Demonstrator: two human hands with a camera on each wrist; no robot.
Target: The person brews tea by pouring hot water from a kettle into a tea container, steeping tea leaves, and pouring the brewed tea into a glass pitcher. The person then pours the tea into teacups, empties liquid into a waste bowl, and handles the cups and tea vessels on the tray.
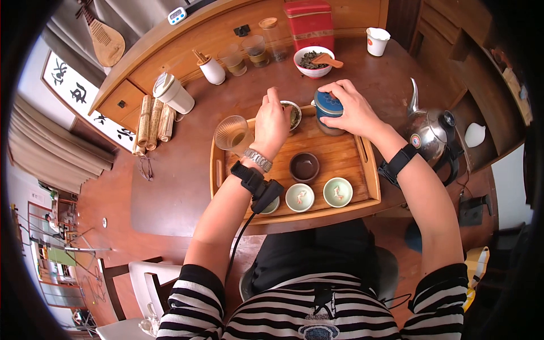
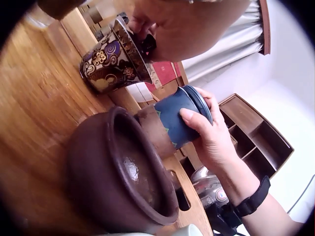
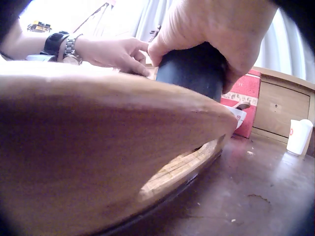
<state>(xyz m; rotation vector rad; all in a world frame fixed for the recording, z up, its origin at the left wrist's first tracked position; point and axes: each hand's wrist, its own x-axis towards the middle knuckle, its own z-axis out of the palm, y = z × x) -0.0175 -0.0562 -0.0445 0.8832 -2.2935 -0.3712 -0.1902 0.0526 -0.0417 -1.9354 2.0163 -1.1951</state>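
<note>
My right hand point(image 1: 352, 107) grips a blue lidded pot point(image 2: 172, 120) with a brown lower part, thumb on the near side and fingers around the lid. The pot is at the tray's far right corner. My left hand point(image 1: 271, 122) is at a patterned cup point(image 2: 106, 61) holding dark leaves point(image 1: 294, 115). Its curled fingertips point(image 2: 141, 27) are right at the cup's rim in the left wrist view; I cannot tell whether they pinch anything. Beside the left wrist stands a ribbed glass pitcher point(image 1: 231, 133). A dark brown bowl point(image 1: 305, 168) sits nearer me on the wooden tray point(image 1: 340, 153).
Pale green cups point(image 1: 338, 192) line the tray's near edge. A steel kettle point(image 1: 432, 133) stands right of the tray. Farther back are a bowl of leaves point(image 1: 311, 59) with a wooden scoop, a red box point(image 1: 310, 25), glasses point(image 1: 255, 50) and a white paper cup point(image 1: 377, 42).
</note>
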